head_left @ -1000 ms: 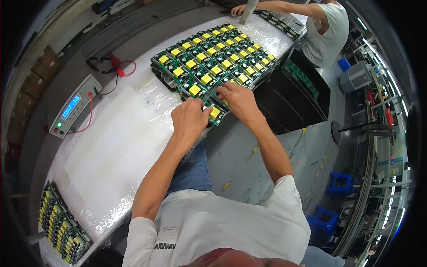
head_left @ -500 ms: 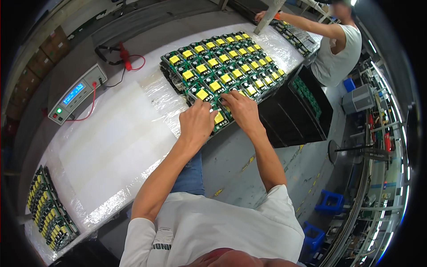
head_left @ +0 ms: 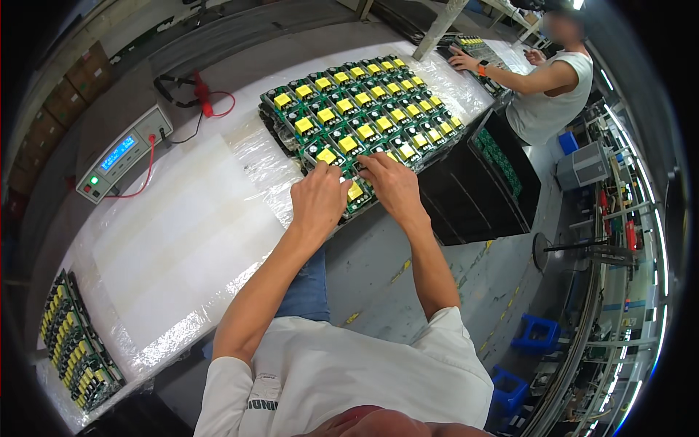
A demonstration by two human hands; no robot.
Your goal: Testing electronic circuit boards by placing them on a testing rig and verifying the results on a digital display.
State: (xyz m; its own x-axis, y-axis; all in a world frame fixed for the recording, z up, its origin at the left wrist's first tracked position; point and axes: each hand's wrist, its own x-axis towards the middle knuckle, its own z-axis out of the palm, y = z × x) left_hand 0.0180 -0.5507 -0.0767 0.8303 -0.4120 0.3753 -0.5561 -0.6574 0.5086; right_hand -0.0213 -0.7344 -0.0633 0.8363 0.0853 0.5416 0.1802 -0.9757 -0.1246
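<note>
Curls the left hand over the near corner of an array of green circuit boards, laid out on the film-covered worktop, with the thumb close to a yellow transformer. Arches the right hand just beside, with bent fingers at the same boards. Cannot tell either grip as pinching or merely touching, because of hidden fingertips. Note also a bench tester at left and a black bin at right.

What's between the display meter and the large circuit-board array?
Head view: a red fitting with a curved red cable, at the far edge of the white table.
</note>
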